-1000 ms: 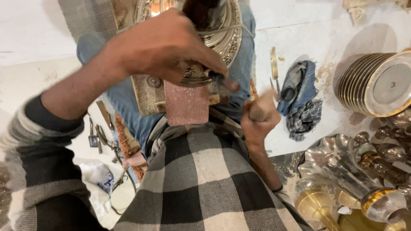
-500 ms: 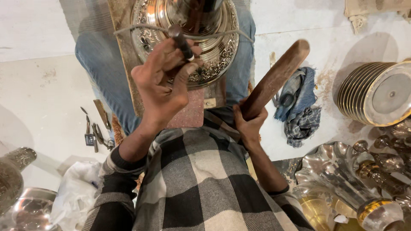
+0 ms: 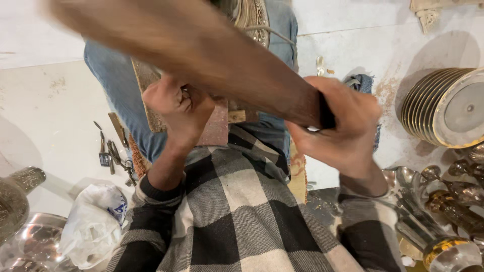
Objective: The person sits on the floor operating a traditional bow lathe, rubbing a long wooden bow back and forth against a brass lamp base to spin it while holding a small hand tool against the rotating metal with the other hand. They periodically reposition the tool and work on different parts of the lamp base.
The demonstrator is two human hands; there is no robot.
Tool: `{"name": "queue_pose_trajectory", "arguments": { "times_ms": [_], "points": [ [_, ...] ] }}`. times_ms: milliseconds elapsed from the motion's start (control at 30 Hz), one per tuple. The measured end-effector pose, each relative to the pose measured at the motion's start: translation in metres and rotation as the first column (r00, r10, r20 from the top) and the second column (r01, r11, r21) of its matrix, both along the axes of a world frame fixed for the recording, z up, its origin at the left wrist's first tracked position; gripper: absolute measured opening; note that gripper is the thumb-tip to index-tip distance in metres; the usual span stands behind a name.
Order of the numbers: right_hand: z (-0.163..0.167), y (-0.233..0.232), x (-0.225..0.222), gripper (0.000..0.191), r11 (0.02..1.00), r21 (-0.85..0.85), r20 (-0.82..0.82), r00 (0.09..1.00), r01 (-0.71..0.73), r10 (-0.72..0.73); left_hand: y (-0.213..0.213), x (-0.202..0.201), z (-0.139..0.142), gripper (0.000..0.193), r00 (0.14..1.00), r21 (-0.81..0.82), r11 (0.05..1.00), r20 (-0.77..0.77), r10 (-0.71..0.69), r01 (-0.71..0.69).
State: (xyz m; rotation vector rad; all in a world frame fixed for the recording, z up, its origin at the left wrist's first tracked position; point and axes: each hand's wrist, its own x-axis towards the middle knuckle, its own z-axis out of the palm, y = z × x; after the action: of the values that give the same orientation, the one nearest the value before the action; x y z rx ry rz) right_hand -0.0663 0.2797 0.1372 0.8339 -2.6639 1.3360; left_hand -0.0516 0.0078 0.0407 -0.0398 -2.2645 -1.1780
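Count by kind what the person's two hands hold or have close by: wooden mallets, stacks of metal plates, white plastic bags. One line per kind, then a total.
Wooden mallet, gripped in the right hand: 1
Stack of metal plates: 1
White plastic bag: 1
Total: 3
The left hand is closed on something too hidden to tell.

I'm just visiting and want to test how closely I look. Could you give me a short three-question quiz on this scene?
1. True or false: the right hand grips a long wooden club.
2. Where does the stack of gold-rimmed plates lie?
A. far right
B. far left
C. on the lap
3. What does the left hand pinch: can you tell?

Key
1. True.
2. A.
3. No; it is closed on something small and hidden, above the reddish block.
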Motion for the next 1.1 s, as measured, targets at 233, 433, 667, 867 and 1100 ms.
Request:
{"name": "queue_pose_trajectory", "arguments": {
  "times_ms": [233, 433, 667, 867, 1100],
  "points": [
    [0.061, -0.016, -0.057, 0.032, 0.886, 0.423, -0.212, 0.93, -0.189, 0.3, 0.006, 0.007, 0.006, 0.032, 0.999, -0.08, 0.996, -0.029, 0.034, -0.036],
    [0.096, -0.028, -0.085, 0.045, 0.874, 0.354, -0.203, 0.885, -0.332, 0.419, 0.011, 0.006, 0.014, 0.028, 0.996, -0.02, 0.996, 0.022, 0.084, -0.083],
    [0.129, -0.065, -0.088, 0.048, 0.601, 0.749, 0.005, 0.909, -0.28, 0.418, 0.013, 0.009, 0.015, 0.032, 0.996, -0.008, 0.996, 0.023, 0.089, -0.089],
    [0.107, -0.056, -0.085, 0.042, 0.648, 0.697, 0.065, 0.928, -0.305, 0.367, 0.012, 0.008, 0.014, 0.041, 0.997, -0.021, 0.997, 0.034, 0.07, -0.069],
    [0.103, -0.053, -0.085, 0.051, 0.794, 0.539, -0.029, 0.936, -0.28, 0.35, 0.012, 0.008, 0.016, 0.048, 1.0, 0.067, 0.998, 0.014, 0.0, -0.001]
  ]
}}
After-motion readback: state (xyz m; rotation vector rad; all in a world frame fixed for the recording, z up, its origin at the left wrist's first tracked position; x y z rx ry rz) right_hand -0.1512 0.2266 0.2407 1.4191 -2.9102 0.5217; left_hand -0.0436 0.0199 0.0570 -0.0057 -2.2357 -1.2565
